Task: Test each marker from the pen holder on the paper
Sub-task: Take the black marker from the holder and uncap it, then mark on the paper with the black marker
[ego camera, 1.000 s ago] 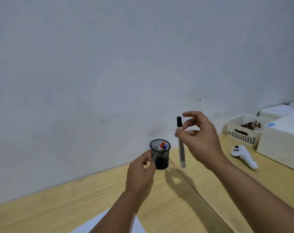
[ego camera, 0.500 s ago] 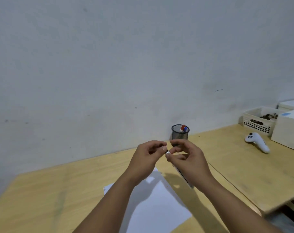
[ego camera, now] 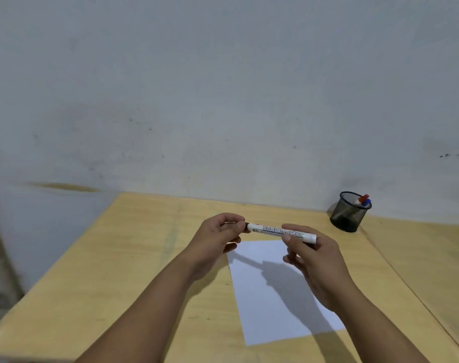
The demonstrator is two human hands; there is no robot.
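Marker [ego camera: 282, 231], white-barrelled, lies level in the air above the paper [ego camera: 270, 297], its dark cap end pinched in the left hand [ego camera: 215, 239] fingers [ego camera: 238, 226] and its barrel gripped by the right hand [ego camera: 314, 260], the mesh pen holder [ego camera: 350, 216] well apart on the tabletop [ego camera: 118, 258].

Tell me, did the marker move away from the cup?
Yes. The marker stood upright beside the cup a second ago; now both hands hold it level over the paper, well left of the cup.
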